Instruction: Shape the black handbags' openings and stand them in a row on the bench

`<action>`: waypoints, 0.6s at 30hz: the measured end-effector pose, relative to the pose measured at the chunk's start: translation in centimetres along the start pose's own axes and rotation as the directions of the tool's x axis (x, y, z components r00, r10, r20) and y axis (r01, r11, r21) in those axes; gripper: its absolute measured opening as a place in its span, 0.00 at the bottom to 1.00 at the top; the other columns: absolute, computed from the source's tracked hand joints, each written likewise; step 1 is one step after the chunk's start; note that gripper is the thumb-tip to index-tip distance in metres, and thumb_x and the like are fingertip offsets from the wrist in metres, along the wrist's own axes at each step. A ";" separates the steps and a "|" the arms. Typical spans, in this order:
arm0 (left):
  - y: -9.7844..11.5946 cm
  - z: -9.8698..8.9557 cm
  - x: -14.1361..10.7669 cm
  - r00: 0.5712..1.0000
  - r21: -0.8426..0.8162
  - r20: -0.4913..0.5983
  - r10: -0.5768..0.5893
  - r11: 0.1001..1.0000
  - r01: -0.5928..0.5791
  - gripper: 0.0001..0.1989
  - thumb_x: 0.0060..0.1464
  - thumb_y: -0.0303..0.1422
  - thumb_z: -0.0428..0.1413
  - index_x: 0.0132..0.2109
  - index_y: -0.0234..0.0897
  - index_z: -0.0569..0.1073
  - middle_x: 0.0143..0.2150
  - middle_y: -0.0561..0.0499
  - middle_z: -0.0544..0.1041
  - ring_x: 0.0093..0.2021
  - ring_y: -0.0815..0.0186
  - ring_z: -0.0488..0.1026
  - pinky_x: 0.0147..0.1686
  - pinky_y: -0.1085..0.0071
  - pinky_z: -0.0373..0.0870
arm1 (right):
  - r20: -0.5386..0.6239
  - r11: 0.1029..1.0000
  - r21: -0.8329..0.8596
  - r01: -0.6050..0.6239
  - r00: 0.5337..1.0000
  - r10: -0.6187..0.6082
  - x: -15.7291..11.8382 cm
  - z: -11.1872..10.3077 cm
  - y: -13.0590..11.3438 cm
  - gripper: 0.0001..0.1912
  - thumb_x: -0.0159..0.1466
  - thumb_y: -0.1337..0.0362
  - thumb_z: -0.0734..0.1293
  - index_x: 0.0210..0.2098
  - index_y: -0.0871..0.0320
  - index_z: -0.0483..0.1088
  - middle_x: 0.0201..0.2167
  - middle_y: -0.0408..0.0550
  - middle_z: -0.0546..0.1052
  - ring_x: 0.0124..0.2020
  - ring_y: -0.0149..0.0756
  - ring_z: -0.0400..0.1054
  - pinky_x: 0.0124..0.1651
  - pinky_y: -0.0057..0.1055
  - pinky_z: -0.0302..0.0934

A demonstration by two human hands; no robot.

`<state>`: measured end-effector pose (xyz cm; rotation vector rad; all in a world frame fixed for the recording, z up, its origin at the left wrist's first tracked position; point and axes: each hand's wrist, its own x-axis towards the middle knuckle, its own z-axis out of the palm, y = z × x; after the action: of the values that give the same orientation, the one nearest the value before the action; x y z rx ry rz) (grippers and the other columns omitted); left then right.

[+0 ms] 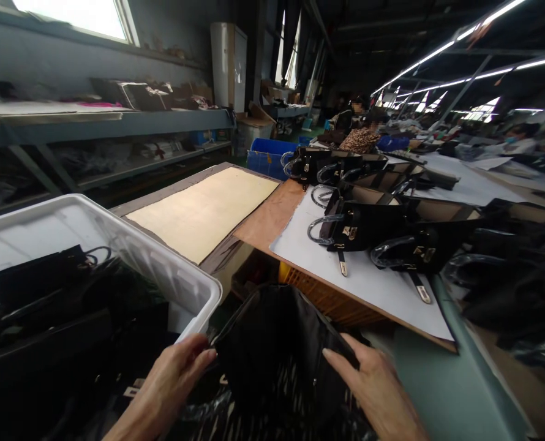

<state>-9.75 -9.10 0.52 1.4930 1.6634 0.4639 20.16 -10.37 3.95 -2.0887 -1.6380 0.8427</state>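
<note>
A black handbag (277, 331) is in front of me at the bottom middle, its mouth spread and its dark lining showing. My left hand (176, 373) pinches the left edge of the opening between thumb and fingers. On the opposite edge, my right hand (368, 373) has its thumb inside and its fingers on the outer side. Part of a plastic-wrapped handle (208, 407) shows below the left hand. The lower part of the bag is dark and cut off by the frame.
At left a white plastic bin (199, 300) holds several black bags. Several finished-looking handbags (368, 223) stand on the white-covered table (291, 245) at right. A cream sheet (203, 208) lies on the board ahead. Beyond are a blue bin (270, 158) and seated people.
</note>
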 end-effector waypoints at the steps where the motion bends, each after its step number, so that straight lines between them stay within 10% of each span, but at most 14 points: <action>1: 0.9 -0.5 0.1 0.993 0.013 -0.091 0.070 0.998 -0.069 0.15 0.49 0.44 0.50 0.36 0.38 0.71 0.28 0.54 0.69 0.27 0.67 0.67 0.26 0.77 0.62 | 0.019 0.998 -0.041 0.041 0.999 -0.041 0.1 -1.3 -0.9 0.12 0.55 0.54 0.61 0.26 0.53 0.71 0.22 0.43 0.76 0.27 0.37 0.68 0.32 0.26 0.59; 4: 4.3 -0.7 1.1 0.900 0.090 -0.248 0.360 0.933 -0.348 0.11 0.51 0.38 0.50 0.41 0.41 0.69 0.46 0.50 0.69 0.43 0.64 0.68 0.44 0.72 0.64 | 0.052 0.985 -0.144 0.094 0.995 -0.087 0.3 -4.0 -2.8 0.09 0.52 0.55 0.63 0.22 0.52 0.70 0.21 0.43 0.75 0.26 0.38 0.67 0.30 0.26 0.57; 7: 7.6 0.9 3.2 0.828 0.152 -0.178 0.531 0.846 -0.511 0.07 0.50 0.31 0.52 0.38 0.40 0.69 0.48 0.50 0.68 0.48 0.64 0.65 0.49 0.70 0.61 | 0.103 0.977 -0.200 0.077 0.993 -0.057 0.3 -4.5 -3.6 0.10 0.53 0.55 0.62 0.21 0.52 0.68 0.21 0.43 0.74 0.26 0.38 0.66 0.29 0.27 0.57; 18: 8.1 7.5 10.0 0.844 0.245 -0.016 0.536 0.821 -0.516 0.08 0.46 0.24 0.51 0.36 0.38 0.63 0.44 0.50 0.66 0.41 0.65 0.66 0.41 0.69 0.64 | 0.183 0.986 -0.145 0.079 0.982 -0.051 0.6 -3.5 -2.2 0.10 0.57 0.57 0.59 0.26 0.53 0.69 0.23 0.40 0.74 0.27 0.35 0.66 0.31 0.24 0.56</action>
<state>1.76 0.21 -1.19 2.1526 1.3799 0.6513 20.88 -8.91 7.80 -2.0978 -1.9085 0.9344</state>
